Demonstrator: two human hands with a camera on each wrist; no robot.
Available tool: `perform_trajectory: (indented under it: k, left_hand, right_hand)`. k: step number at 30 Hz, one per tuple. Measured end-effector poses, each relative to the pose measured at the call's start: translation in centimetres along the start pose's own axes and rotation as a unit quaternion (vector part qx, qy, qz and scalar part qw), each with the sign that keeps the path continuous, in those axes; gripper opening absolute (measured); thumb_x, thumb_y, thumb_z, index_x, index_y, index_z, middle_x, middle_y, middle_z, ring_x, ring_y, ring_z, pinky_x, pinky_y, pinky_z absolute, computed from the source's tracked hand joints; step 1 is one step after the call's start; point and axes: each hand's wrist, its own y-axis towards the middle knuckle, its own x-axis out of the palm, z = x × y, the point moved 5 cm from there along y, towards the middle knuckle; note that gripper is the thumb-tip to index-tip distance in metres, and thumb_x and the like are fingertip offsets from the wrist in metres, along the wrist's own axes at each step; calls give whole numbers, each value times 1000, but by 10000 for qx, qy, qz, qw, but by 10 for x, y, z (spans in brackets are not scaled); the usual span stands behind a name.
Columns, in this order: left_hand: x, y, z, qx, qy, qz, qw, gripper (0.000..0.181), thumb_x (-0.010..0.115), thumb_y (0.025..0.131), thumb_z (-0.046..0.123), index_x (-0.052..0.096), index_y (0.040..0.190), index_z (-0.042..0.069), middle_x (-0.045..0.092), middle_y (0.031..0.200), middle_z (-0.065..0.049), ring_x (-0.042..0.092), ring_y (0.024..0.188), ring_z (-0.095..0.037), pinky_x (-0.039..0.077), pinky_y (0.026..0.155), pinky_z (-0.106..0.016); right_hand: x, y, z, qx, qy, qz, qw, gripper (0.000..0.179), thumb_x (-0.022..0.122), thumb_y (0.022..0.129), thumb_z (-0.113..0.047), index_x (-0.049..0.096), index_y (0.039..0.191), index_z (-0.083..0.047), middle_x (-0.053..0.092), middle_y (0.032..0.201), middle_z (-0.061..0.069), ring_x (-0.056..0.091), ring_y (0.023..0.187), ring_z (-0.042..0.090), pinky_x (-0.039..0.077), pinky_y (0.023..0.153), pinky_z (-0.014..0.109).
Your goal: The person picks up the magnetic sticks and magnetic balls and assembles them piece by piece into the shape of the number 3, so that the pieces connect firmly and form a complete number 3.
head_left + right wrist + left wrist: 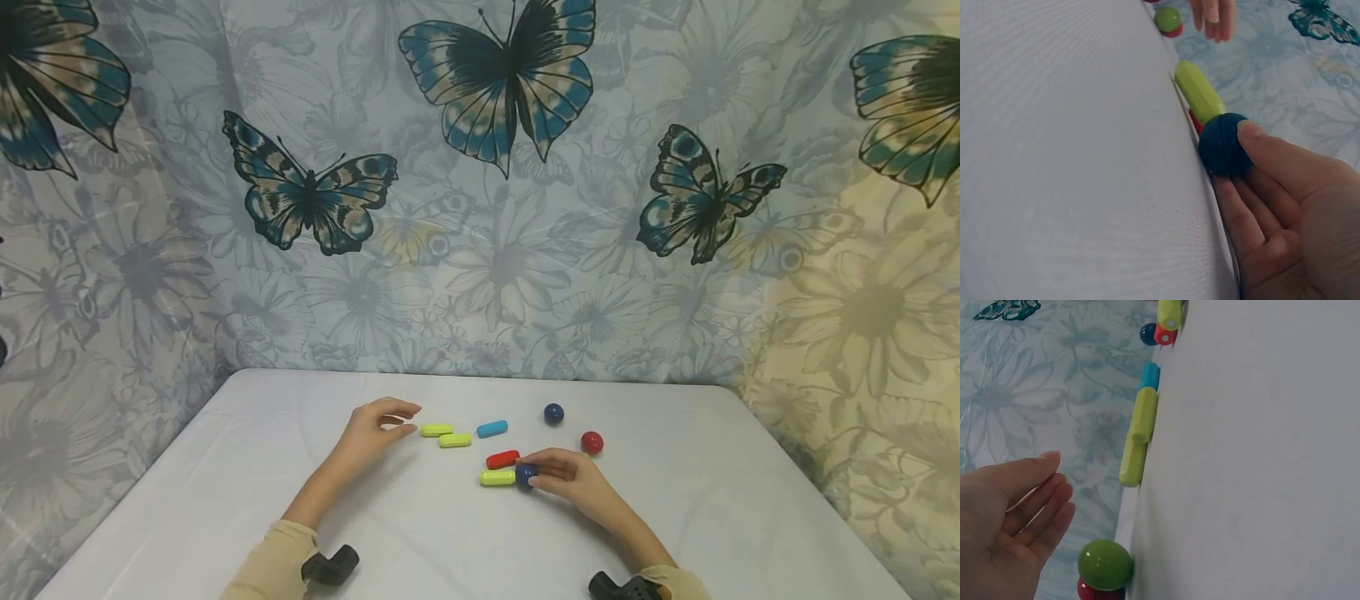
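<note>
My right hand [573,482] pinches a dark blue ball [1224,145] between thumb and fingers. The ball sits at the right end of a yellow-green stick [497,478] lying on the white table. A red stick [502,459] lies just behind that one. My left hand [378,425] is held with fingers loosely bent and nothing between them, beside two yellow-green sticks [437,430] lying end by end. In the left wrist view a green ball [1105,565] and a red ball [1087,589] lie near this hand; the head view hides them.
A blue stick [492,428] lies at the middle of the table [420,525]. Farther right are another dark blue ball [553,414] and a red ball [592,442]. A butterfly-printed cloth [450,317] hangs behind the table and along its sides.
</note>
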Motion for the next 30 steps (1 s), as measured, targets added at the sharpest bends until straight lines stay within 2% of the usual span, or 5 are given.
perform_trajectory:
  k: [3,7,19,24,30]
  left_hand:
    - [-9,-1,-4,-228,109,67,9997,31,75,84,11,71,115,10,72,115,-7,68,104,-29,55,91,-45]
    - [-18,-1,-12,-482,184,157,9985,32,74,86,14,70,117,14,70,119,-6,67,109,-29,54,93,-45]
    - [-41,-4,-39,-693,126,491,9963,36,74,86,12,67,121,8,67,125,-13,62,116,-33,50,101,-46]
    - [-46,-8,-44,-885,238,714,9932,38,73,86,10,65,123,3,65,127,-18,59,119,-36,48,104,-47]
    - [-48,-10,-54,-1262,189,740,9891,40,69,89,11,61,127,2,61,132,-21,57,124,-38,47,106,-46]
  right_hand:
    - [0,0,0,-18,33,-9,10000,38,71,89,-19,64,123,-5,66,127,17,63,120,26,52,97,23]
    - [0,1,1,-16,35,-12,10000,38,71,89,-19,64,123,-5,65,127,17,63,119,26,52,97,23]
    - [-1,2,5,203,-49,76,9998,37,73,88,-22,65,122,-9,67,125,14,66,113,8,52,96,22]
    - [0,2,4,102,-41,26,9999,37,72,89,-21,65,122,-7,66,126,16,65,116,16,52,96,23]
    - [0,1,4,-4,-5,-39,10000,38,71,89,-19,64,123,-5,66,126,18,65,117,19,52,96,23]
